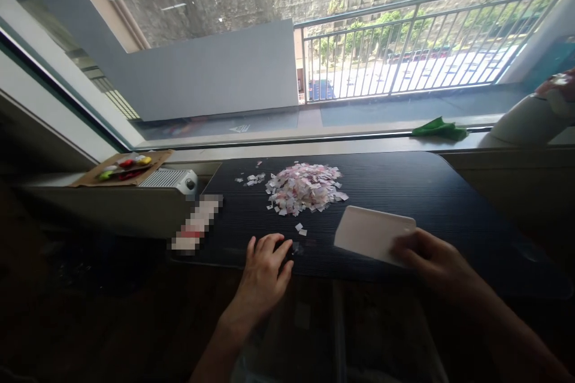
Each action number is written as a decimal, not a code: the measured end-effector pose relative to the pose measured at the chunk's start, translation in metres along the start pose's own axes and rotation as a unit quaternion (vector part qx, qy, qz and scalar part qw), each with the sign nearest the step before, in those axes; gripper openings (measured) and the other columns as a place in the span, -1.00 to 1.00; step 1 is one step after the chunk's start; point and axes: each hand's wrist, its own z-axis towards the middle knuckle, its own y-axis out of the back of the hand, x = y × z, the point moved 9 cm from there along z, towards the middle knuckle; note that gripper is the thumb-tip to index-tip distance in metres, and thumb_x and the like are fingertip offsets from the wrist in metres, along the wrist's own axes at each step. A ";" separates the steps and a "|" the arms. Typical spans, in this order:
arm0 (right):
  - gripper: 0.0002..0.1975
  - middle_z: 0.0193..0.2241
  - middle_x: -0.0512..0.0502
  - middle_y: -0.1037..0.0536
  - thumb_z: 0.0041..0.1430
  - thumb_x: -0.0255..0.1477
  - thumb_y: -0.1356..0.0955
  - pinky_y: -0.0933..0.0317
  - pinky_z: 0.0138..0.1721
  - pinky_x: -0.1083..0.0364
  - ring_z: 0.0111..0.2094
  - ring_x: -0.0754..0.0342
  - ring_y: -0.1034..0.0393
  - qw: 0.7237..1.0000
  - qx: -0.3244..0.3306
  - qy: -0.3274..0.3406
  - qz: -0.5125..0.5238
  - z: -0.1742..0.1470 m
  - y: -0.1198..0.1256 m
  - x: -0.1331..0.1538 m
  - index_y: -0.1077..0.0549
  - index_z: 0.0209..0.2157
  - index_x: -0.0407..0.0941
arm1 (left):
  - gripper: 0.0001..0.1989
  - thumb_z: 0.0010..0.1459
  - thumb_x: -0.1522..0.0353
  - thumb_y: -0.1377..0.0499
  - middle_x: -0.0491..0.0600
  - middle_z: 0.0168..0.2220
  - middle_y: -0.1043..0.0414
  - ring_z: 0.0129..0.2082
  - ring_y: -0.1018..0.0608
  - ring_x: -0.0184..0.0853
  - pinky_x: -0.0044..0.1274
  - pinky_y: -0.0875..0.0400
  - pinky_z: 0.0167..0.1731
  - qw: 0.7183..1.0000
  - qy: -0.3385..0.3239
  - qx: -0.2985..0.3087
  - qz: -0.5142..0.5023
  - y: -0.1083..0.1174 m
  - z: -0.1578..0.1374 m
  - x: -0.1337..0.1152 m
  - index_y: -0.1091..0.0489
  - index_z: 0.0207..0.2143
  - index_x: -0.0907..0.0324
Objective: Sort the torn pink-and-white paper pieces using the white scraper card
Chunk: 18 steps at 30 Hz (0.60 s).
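My left hand point(267, 266) is at the front edge of the dark table point(381, 179), palm down, fingers apart and holding nothing. Just off its fingertips lies a small clear scrap point(295, 248). My right hand point(424, 254) grips the right end of a flat white rectangular piece point(375, 230) with rounded corners, tilted over the table. Whether that piece is a card or a shallow lid, I cannot tell. Beyond both hands rises a heap of small white and pinkish paper pieces point(305, 185). Two loose paper bits point(301, 229) lie between the heap and my left hand.
More stray bits point(254, 179) lie left of the heap. A blurred-out flat item point(197, 224) rests on the table's left side. On the sill are a green cloth point(440, 130) and a white bottle point(530, 119). A radiator point(173, 181) and cardboard point(92, 175) stand left.
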 end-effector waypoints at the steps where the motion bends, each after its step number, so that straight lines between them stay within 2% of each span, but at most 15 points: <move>1: -0.78 -0.50 -0.04 -0.55 -0.04 -0.22 -0.34 -0.28 -0.39 0.06 -0.44 -0.01 -0.43 0.999 0.013 0.009 -0.030 0.005 -0.011 0.003 -0.48 -0.46 -0.08 | -0.65 0.17 0.42 -0.03 0.10 0.03 -0.38 0.09 -0.38 -0.14 -0.02 -0.08 0.15 1.000 0.001 -0.002 -0.002 0.001 0.000 0.001 -0.35 0.02 0.14; 4: -0.74 -0.49 -0.05 -0.54 0.01 -0.19 -0.30 -0.27 -0.39 0.05 -0.43 -0.01 -0.42 0.994 0.041 0.018 -0.096 0.013 -0.040 0.004 -0.46 -0.40 -0.09 | -0.66 0.16 0.43 -0.05 0.08 0.01 -0.39 0.08 -0.39 -0.16 -0.03 -0.08 0.16 1.000 0.006 -0.023 -0.011 0.005 -0.004 0.009 -0.35 0.00 0.13; 8: -0.74 -0.51 -0.03 -0.50 0.07 -0.20 -0.27 -0.25 -0.42 0.08 -0.46 0.03 -0.38 0.990 0.089 0.037 -0.103 0.007 -0.070 0.006 -0.43 -0.39 -0.09 | -0.68 0.17 0.42 -0.04 0.07 -0.01 -0.39 0.07 -0.39 -0.16 -0.01 -0.06 0.16 0.998 0.037 -0.038 -0.015 0.006 -0.010 0.030 -0.36 -0.02 0.14; 10: -0.74 -0.49 -0.04 -0.51 0.08 -0.20 -0.27 -0.26 -0.41 0.08 -0.45 0.03 -0.39 0.990 0.102 0.042 -0.090 0.007 -0.076 0.006 -0.43 -0.39 -0.09 | -0.68 0.18 0.42 -0.04 0.07 -0.01 -0.39 0.07 -0.39 -0.16 0.00 -0.04 0.16 0.998 0.049 -0.038 -0.017 0.007 -0.014 0.038 -0.36 -0.01 0.13; 14: -0.72 -0.43 -0.08 -0.55 0.06 -0.18 -0.29 -0.28 -0.35 0.06 -0.39 -0.01 -0.43 0.995 0.078 0.030 -0.054 0.018 -0.072 0.007 -0.44 -0.34 -0.09 | -0.67 0.15 0.43 -0.06 0.05 0.00 -0.39 0.06 -0.40 -0.17 0.00 0.00 0.18 0.998 0.050 -0.038 -0.017 0.010 -0.026 0.041 -0.36 -0.02 0.11; 18: -0.73 -0.48 -0.08 -0.52 0.00 -0.18 -0.27 -0.24 -0.37 0.05 -0.42 -0.01 -0.39 0.993 0.080 0.037 -0.082 0.027 -0.082 0.022 -0.43 -0.40 -0.09 | -0.64 0.12 0.45 -0.07 0.06 0.01 -0.38 0.07 -0.40 -0.16 0.00 -0.03 0.17 0.998 0.042 -0.039 -0.013 0.008 -0.036 0.038 -0.36 -0.01 0.09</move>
